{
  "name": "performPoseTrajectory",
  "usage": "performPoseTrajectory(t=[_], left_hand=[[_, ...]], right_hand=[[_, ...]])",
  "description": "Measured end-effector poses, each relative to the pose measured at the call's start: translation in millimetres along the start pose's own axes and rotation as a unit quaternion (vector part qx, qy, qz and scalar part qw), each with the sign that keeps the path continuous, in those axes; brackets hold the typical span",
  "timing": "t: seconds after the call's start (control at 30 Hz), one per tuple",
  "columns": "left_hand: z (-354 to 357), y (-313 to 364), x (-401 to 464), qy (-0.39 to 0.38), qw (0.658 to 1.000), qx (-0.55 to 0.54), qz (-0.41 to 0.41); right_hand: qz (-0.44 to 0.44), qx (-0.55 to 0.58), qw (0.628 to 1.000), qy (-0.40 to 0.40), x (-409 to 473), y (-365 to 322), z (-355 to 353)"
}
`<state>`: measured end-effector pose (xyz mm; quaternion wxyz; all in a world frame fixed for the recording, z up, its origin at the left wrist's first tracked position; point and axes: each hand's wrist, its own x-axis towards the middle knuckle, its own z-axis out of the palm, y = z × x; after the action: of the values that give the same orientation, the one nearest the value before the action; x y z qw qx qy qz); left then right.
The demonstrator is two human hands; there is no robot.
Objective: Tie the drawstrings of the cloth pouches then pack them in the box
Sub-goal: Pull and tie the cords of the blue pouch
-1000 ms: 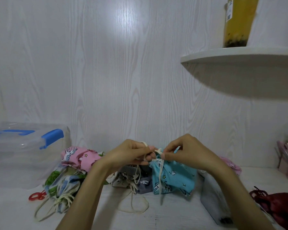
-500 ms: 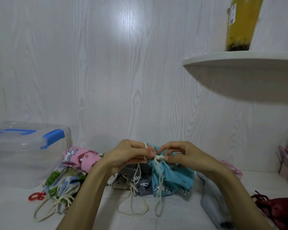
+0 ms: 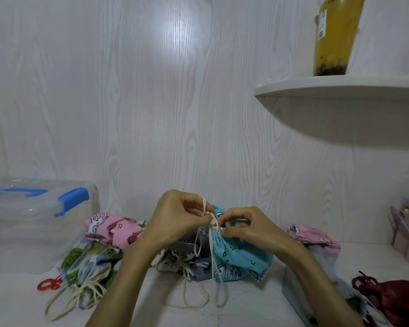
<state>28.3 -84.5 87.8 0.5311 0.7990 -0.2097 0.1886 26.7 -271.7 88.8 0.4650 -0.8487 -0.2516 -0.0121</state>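
my fingers (image 3: 219, 220) of both hands pinch the cream drawstring cord (image 3: 213, 224) at the gathered neck of the blue printed cloth pouch (image 3: 240, 257), which hangs directly below them over the counter (image 3: 246, 303); clear plastic box (image 3: 33, 223) sits far left, nearer my left hand (image 3: 180, 217).

Pouches (image 3: 109, 234) between hands and box (image 3: 40, 223)

left hand (image 3: 175, 218) and right hand (image 3: 248, 226) pinching drawstring (image 3: 213, 223), blue pouch (image 3: 236, 258)
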Motion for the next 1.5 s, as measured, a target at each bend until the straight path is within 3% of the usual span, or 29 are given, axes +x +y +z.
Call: performPoseTrajectory(t=[0.3,0.43,0.53,0.73,0.97,1.1,1.23,1.3,1.4,1.47,1.5], left_hand=[[12.8,-20.0,2.3,0.119,0.986,0.059,0.098],[15.5,-21.7,3.0,0.128,0.986,0.048,0.097],[15.7,-24.4,3.1,0.148,0.983,0.078,0.071],[13.2,-27.2,6.1,0.113,0.988,0.055,0.084],[11.8,-20.3,6.7,0.071,0.992,0.021,0.099],[9.2,-21.7,8.7,-0.001,0.996,0.001,0.089],[10.4,-17.5,8.0,-0.060,0.996,-0.002,0.073],[10.9,-15.0,9.1,-0.032,0.998,-0.015,0.053],[11.7,-12.5,13.7,0.070,0.997,-0.018,0.004],[13.3,-9.5,14.7,0.102,0.994,0.009,-0.026],[12.9,-9.2,13.4,0.103,0.993,0.039,-0.040]], right_hand=[[0.074,0.118,0.989,0.043,3.9,1.5,2.5],[0.057,0.141,0.988,0.036,5.0,3.7,6.4],[0.044,0.129,0.987,0.079,3.5,3.8,7.6],[0.023,0.152,0.977,0.149,5.0,2.6,12.9],[0.020,0.161,0.981,0.104,1.7,4.1,3.9],[0.007,0.147,0.984,0.100,-1.0,3.8,-1.8],[-0.009,0.077,0.989,0.123,-3.2,1.2,-11.3],[-0.031,-0.005,0.981,0.192,-1.8,2.4,-17.4],[-0.048,-0.250,0.911,0.323,0.8,4.2,-19.7],[-0.024,-0.365,0.873,0.321,4.2,9.2,-12.3],[0.004,-0.387,0.874,0.293,7.7,14.9,-8.1]])
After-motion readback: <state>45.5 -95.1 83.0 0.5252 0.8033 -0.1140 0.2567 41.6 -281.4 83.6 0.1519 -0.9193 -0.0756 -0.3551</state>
